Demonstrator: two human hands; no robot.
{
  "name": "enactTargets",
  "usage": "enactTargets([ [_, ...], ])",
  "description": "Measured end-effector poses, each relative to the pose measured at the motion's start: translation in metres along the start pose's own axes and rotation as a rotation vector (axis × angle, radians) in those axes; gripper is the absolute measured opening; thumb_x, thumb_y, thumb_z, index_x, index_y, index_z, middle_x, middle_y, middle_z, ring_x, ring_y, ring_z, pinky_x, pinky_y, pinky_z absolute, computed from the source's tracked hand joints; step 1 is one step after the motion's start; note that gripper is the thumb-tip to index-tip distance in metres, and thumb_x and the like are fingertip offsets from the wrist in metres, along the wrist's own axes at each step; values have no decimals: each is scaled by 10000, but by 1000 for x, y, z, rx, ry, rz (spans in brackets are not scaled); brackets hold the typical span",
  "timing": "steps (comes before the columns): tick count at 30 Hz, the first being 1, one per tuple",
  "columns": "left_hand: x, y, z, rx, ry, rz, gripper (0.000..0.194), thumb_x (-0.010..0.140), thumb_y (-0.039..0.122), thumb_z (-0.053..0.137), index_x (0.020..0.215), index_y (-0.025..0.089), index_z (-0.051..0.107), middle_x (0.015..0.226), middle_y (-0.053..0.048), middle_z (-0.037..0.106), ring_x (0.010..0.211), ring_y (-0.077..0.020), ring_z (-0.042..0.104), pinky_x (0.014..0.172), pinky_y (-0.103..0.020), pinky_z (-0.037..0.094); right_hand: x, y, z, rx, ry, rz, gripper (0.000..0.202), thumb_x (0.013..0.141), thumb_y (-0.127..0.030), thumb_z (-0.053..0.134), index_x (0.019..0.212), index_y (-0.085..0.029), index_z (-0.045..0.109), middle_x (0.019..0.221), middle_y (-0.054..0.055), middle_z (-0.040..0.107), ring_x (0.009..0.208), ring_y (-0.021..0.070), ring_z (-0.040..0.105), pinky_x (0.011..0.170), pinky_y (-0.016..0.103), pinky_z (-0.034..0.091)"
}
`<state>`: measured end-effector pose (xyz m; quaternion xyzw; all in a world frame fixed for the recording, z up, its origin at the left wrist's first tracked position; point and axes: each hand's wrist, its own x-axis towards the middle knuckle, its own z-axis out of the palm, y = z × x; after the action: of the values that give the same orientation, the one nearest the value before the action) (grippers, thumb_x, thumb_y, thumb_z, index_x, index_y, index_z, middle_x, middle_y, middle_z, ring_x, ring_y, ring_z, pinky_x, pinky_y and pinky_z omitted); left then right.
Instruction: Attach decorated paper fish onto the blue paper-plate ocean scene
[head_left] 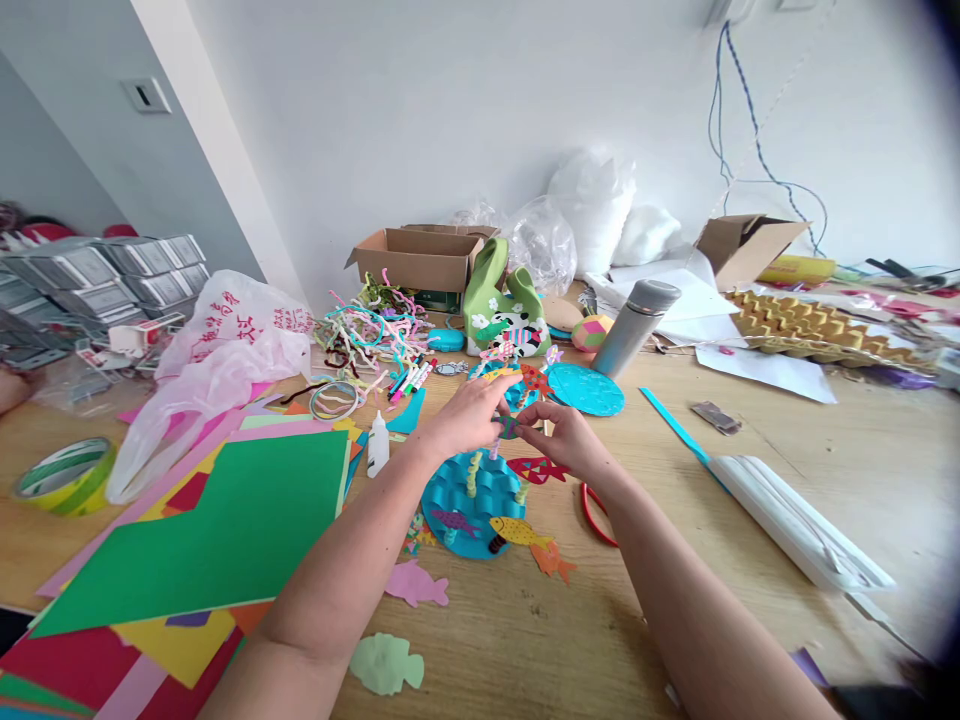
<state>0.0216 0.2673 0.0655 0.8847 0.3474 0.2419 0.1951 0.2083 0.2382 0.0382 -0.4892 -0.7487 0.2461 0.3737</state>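
Observation:
Both my hands meet over a blue paper disc (442, 492) with curled blue strips, paper fish and twisted pipe-cleaner stems on it. A small dark green and purple paper piece (509, 427) is pinched between the fingers of my left hand (480, 412) and my right hand (564, 436). Just below my right hand is a red paper fish (536, 469). A yellow fish (511, 531), a purple fish (453, 521) and an orange fish (553, 561) are at the disc's near side. Pink (417, 583) and pale green (386, 664) fish lie on the table.
Coloured paper sheets (217, 530) and a tape roll (66, 476) are at left. A glue bottle (378, 446) stands near my left forearm. Red-handled scissors (598, 515) lie by my right forearm. Behind are pipe cleaners (375, 325), a green bag (487, 300), a flask (636, 328) and a box (416, 258).

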Motion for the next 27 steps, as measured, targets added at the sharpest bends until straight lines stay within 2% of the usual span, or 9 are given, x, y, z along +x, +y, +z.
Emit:
enactTargets([
  [10, 1, -2, 1, -21, 9, 28, 719, 709, 25, 567, 1386, 178, 378, 975, -43, 683, 1068, -229, 561, 968, -389, 416, 0, -2, 0, 0, -10, 9, 135, 750, -330, 615, 724, -201, 644, 747, 27, 696, 731, 194, 621, 709, 327, 464],
  [23, 0, 2, -1, -26, 2, 7, 710, 694, 0, 541, 1371, 167, 409, 950, -46, 663, 1006, -218, 577, 937, -378, 435, 1, 0, 1, 0, -7, 4, 135, 750, -321, 608, 715, -194, 642, 738, 24, 689, 723, 184, 603, 704, 315, 449],
  [27, 0, 3, -1, -36, -5, 7, 719, 689, -2, 548, 1374, 164, 404, 943, -46, 674, 1032, -222, 571, 974, -395, 413, 1, 1, 1, 0, -1, 10, 131, 748, -323, 615, 722, -198, 644, 743, 22, 688, 725, 181, 601, 710, 314, 450],
])
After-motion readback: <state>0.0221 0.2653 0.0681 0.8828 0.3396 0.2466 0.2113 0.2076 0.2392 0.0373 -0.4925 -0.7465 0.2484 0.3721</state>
